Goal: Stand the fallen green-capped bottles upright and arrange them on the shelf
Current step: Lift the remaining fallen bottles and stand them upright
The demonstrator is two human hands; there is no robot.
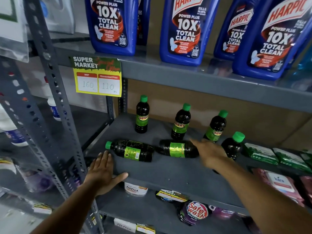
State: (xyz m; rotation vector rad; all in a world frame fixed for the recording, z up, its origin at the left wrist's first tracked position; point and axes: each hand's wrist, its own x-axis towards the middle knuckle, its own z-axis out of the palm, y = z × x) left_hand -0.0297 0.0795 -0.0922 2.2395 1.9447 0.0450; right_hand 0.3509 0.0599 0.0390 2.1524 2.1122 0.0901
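While flat on the front lip of the shelf, left hand: fingers together, thumb spread along the edge, gripping nothing. Just beyond its fingertips, a fallen bottle, on its side, green cap toward the left post. Between the two hands, touching or nearly touching that one end to end, a second fallen bottle, also on its side, its far end hidden behind the right hand. Right hand open, fingers extended and loosely spread, reaching over that bottle's right end; contact with it impossible to tell. Behind the right hand, a standing bottle, partly covered by the wrist. Farther back, beyond both hands, three more upright: back-left bottle, middle bottle, back-right bottle. To the right of the right arm, green packs lying on the same shelf. Above the hands, blue cleaner bottles on the upper shelf, with a price tag stuck to its front edge above the left hand. Below the hands, pouches and tubs, partly blurred.
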